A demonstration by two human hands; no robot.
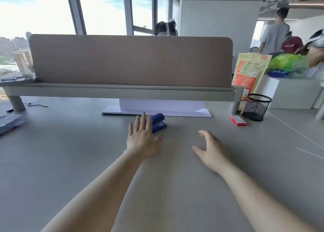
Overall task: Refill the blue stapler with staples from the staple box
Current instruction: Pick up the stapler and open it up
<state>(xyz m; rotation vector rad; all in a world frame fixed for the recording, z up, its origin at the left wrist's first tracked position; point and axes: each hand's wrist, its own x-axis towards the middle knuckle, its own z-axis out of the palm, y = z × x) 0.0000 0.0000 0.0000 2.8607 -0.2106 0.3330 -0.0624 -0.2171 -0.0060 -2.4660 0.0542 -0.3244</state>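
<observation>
The blue stapler lies on the bench, partly hidden behind the open, empty left hand. Rigid and probably smooth, it is best gripped across its sides. The right hand hovers half-curled, empty; the staple box sits well apart.

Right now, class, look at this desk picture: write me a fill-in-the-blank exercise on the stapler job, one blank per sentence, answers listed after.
1. The left hand reaches over the stapler, whose colour is ____.
2. The red staple box lies on the desk beside a black mesh ____.
3. The right hand is open and holds ____.
4. The staple box lies nearer the ____ hand.

Missing words: blue; pen holder; nothing; right
</observation>
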